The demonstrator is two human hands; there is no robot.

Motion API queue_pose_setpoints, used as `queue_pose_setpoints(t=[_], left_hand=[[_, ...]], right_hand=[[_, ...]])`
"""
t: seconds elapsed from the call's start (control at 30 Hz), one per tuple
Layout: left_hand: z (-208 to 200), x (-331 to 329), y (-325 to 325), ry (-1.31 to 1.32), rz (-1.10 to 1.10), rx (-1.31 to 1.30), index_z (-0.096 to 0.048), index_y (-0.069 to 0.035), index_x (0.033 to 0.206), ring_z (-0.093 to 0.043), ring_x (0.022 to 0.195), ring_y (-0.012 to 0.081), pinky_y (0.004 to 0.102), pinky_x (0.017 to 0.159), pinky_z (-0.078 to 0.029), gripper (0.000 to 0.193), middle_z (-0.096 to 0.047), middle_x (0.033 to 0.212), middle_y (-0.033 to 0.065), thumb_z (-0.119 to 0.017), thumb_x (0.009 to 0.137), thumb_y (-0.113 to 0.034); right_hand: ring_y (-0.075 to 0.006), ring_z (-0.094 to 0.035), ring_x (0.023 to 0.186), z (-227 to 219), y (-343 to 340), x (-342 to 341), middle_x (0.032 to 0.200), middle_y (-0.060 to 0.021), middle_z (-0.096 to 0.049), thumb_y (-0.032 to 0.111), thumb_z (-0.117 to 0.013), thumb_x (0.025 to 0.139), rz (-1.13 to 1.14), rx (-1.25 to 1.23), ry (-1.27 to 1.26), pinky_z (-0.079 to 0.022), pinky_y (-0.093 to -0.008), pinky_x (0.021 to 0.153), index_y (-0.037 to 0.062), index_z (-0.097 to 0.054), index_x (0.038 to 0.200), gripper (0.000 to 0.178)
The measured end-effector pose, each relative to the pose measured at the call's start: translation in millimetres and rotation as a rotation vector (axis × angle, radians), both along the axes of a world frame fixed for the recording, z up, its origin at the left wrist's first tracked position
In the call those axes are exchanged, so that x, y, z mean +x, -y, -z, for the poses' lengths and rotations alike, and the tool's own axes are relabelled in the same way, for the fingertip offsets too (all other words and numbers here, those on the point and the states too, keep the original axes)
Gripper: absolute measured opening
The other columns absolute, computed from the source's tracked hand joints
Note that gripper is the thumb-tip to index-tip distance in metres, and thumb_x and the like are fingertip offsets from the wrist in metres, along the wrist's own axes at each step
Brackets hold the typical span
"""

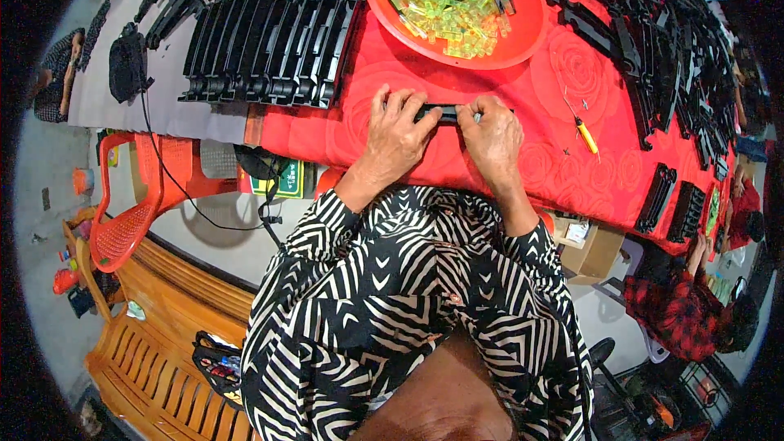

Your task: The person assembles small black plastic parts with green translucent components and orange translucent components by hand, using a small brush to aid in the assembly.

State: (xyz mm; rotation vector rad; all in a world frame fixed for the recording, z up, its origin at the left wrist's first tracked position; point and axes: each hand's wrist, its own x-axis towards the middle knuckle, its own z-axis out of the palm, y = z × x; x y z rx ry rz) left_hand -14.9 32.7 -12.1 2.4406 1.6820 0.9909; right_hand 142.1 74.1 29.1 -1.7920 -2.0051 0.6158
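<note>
Left hand and right hand grip a black strip between them above the tabletop — seemingly mid-work. The black row to their left looks finished; the loose black heap rightward — apparently remaining.

a red cloth with a rose pattern covered much of the table, and bright light fell on it. on the left, a wooden bench with slats stood on the pale grey floor, near an orange-red plastic chair with little holes.
</note>
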Motion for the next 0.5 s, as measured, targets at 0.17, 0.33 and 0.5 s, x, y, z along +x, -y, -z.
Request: queue_pose_setpoints(t=[0.17, 0.33, 0.5], left_hand=[[-2.7, -0.2, -1.0, -0.041, 0.010, 0.000, -0.064, -0.009, 0.095, -0.052, 0.093, 0.0247, 0.0450, 0.086, -0.036, 0.022, -0.056, 0.103, 0.0090, -0.059, 0.074, -0.014], [-6.4, -0.6, -0.1, -0.077, 0.000, 0.000, -0.065, -0.009, 0.094, -0.052, 0.090, 0.0243, 0.0401, 0.079, -0.037, 0.022, -0.056, 0.101, 0.0088, -0.056, 0.074, -0.013], [-7.7, 2.4, 0.2, -0.076, -0.015, -0.032, -0.064, -0.008, 0.095, -0.051, 0.090, 0.0245, 0.0403, 0.079, -0.037, 0.022, -0.056, 0.101, 0.0091, -0.056, 0.075, -0.013]], right_hand=[[-0.0378, -0.060, 0.074, 3.3, -2.3, 12.0, 0.082, -0.0190, -0.062, 0.022, -0.060, 0.080, -0.078, -0.036, -0.069, -0.047, -0.0462, 0.065, 0.0023, -0.064, 0.079, 0.020], [-0.0330, -0.063, 0.076, 0.3, 0.2, 27.9, 0.081, -0.0168, -0.064, 0.013, -0.058, 0.081, -0.034, 0.049, -0.295, -0.049, -0.0391, 0.068, 0.0017, -0.067, 0.087, 0.016], [-0.0309, -0.064, 0.080, -0.8, 12.6, 33.9, 0.087, -0.0146, -0.066, 0.010, -0.055, 0.079, -0.115, 0.073, -0.278, -0.051, -0.0371, 0.071, 0.0043, -0.066, 0.089, 0.016]])
